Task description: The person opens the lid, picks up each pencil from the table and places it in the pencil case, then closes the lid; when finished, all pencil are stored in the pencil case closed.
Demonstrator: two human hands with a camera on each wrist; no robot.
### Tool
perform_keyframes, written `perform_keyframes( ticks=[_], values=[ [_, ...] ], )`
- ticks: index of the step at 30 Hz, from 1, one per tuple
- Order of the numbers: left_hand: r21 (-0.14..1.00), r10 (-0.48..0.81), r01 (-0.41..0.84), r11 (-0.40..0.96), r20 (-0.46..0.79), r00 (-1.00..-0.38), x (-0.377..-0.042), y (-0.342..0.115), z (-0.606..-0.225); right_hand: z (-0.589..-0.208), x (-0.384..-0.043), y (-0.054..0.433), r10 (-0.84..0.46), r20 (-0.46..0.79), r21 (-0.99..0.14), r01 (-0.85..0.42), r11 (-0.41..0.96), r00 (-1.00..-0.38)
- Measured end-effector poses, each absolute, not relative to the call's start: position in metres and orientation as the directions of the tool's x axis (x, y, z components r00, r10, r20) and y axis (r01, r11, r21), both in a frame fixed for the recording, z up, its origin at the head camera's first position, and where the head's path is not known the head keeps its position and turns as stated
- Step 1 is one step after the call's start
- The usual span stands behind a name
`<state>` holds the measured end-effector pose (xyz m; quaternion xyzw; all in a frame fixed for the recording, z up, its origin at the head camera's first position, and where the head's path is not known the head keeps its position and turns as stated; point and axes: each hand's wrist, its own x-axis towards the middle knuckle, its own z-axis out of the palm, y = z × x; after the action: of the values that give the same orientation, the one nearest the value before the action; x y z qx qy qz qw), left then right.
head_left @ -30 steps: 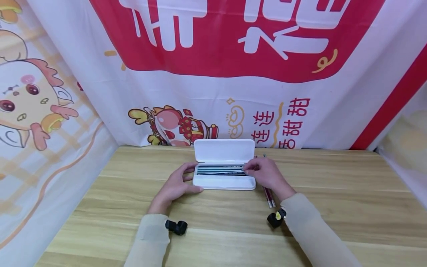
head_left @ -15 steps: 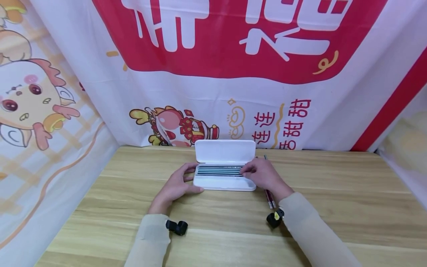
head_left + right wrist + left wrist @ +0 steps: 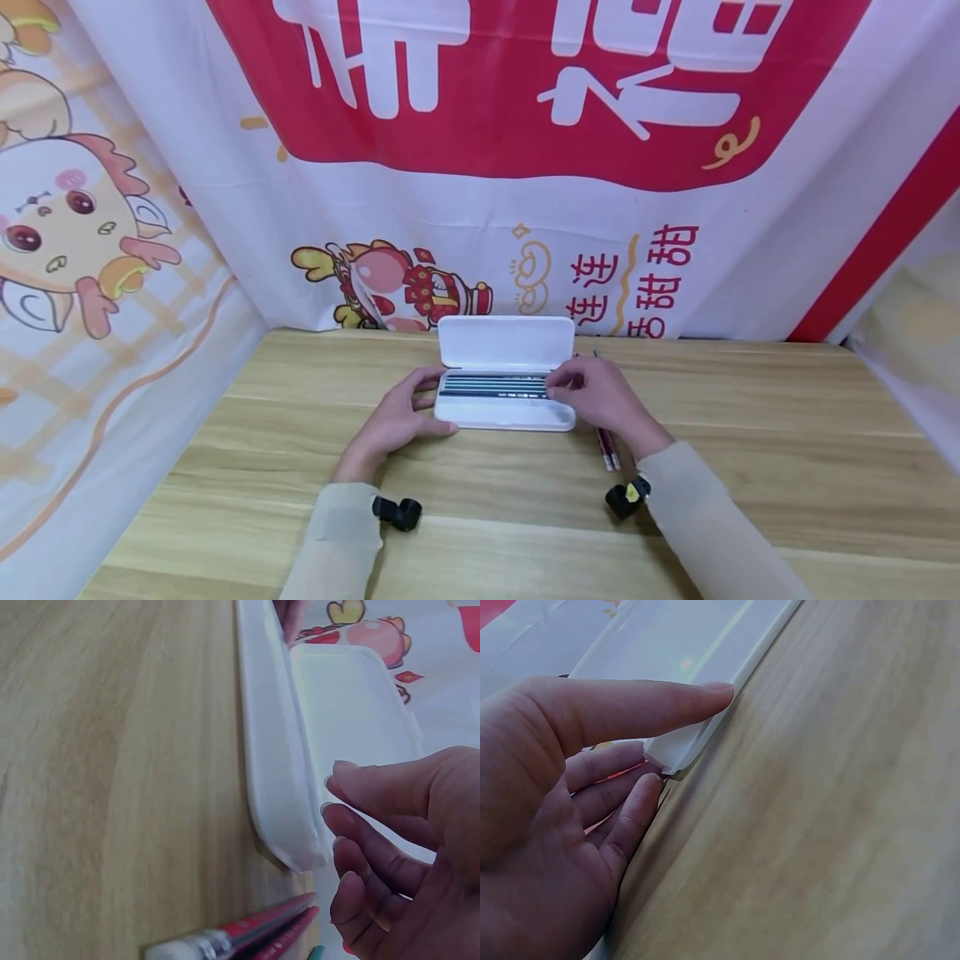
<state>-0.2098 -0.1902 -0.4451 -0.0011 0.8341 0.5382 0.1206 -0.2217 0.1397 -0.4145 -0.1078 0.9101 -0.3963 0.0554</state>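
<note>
A white pencil case (image 3: pixel 504 414) stands on the table with its lid (image 3: pixel 506 342) raised at the back. Several dark green and blue pencils (image 3: pixel 491 387) lie side by side in its rear part. My left hand (image 3: pixel 400 410) holds the case's left end, thumb along the front rim and fingers (image 3: pixel 634 817) at the corner. Over the right end of the pencils is my right hand (image 3: pixel 592 390). Its fingers are loosely bent, and the right wrist view shows a small gap between thumb and forefinger with nothing in it.
Dark red pencils (image 3: pixel 606 450) with pale ends lie on the wooden table (image 3: pixel 510 533) right of the case, partly under the right hand. A teal tip (image 3: pixel 597 353) shows beyond that hand. A printed cloth (image 3: pixel 465 200) hangs behind the table.
One second ago the right hand held a pencil slanting across the others; it now lies in the row. The right hand has since drawn back slightly; the left has stayed put.
</note>
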Motion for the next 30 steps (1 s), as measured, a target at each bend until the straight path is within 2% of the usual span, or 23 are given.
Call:
perform_keyframes(
  ticks=[11, 24, 30],
  values=[
    [0.895, 0.125, -0.135, 0.426, -0.206, -0.971, -0.209, -0.189, -0.444, -0.405, -0.199, 0.167, -0.114, -0.032, -0.8, -0.043, 0.599, -0.993],
    [0.894, 0.121, -0.14, 0.425, -0.209, -0.97, -0.208, -0.189, -0.443, -0.41, -0.181, 0.188, -0.097, -0.039, -0.832, -0.021, 0.554, -0.994],
    [0.894, 0.124, -0.136, 0.427, -0.206, -0.971, -0.209, -0.189, -0.443, -0.413, -0.176, 0.195, -0.074, -0.109, -0.836, 0.052, 0.547, -0.991]
  ],
)
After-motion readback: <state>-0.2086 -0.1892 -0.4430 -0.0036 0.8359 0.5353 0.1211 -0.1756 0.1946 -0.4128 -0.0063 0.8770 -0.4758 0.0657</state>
